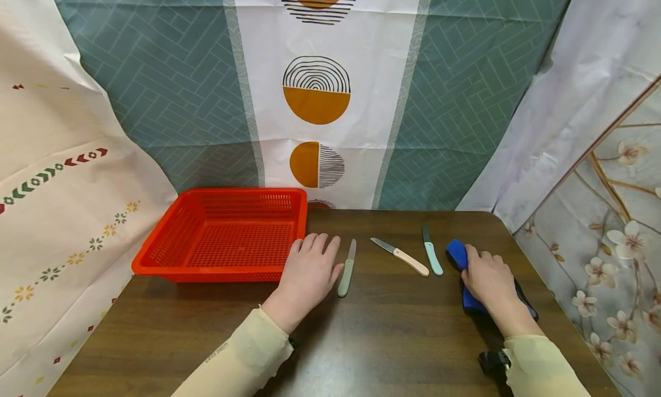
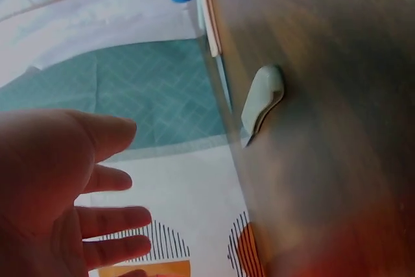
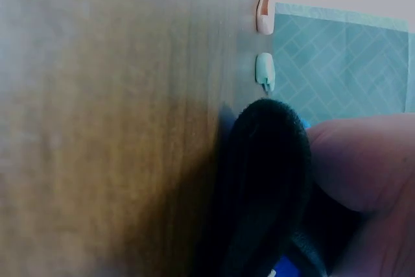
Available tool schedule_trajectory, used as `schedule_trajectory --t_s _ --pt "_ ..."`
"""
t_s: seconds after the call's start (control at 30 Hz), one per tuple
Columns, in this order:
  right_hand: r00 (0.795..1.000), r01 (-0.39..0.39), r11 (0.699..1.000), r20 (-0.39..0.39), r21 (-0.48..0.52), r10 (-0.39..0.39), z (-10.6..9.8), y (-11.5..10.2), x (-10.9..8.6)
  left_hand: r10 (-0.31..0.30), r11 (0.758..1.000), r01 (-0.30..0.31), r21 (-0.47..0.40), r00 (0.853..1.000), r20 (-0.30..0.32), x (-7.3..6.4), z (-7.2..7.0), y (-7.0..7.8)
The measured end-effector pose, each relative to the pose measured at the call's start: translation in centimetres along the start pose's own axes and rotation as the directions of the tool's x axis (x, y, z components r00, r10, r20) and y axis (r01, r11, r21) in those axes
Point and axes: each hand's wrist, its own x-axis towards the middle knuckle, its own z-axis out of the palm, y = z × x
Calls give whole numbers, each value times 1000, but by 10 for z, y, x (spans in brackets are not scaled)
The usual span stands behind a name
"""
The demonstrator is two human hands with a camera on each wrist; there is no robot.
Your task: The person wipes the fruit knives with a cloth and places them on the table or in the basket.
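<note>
My left hand (image 1: 311,265) is over the table beside the basket's right corner, its fingers spread and nothing in them. Just right of its thumb lies a small knife with a green handle (image 1: 346,277), blade pointing away from me. The left wrist view shows that green handle (image 2: 264,92) beyond the thumb. At the right, my right hand (image 1: 488,276) grips a soft blue item with black edging (image 1: 457,252), whose exact kind is hidden by the hand. Its dark rounded edge (image 3: 269,134) fills the middle of the right wrist view, with the thumb against it.
A red plastic basket (image 1: 222,275) stands at the back left. Between the hands lie a knife with a peach handle (image 1: 411,262) and one with a mint handle (image 1: 432,259). Patterned cloths hang behind the brown table (image 1: 392,328) and at both sides.
</note>
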Motion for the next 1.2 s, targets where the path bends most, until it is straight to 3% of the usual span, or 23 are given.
schedule_trajectory --t_s 0.23,0.37,0.77,1.03,1.2 --pt "995 35 999 -90 1 -34 -7 -4 -7 41 999 -42 -11 995 -86 3 -1 12" --pt "995 24 999 -97 36 -21 -16 -9 -9 58 998 -59 -4 994 -90 2 6 19" --pt "989 61 995 -137 80 -50 -41 -37 -13 -51 998 54 -45 997 64 6 43 32" --pt "970 134 989 -211 58 -119 -53 -56 -16 -107 993 115 -29 974 201 16 54 40" --pt "972 145 988 -197 62 -130 -56 -64 -15 -139 989 149 -22 958 253 19 59 42"
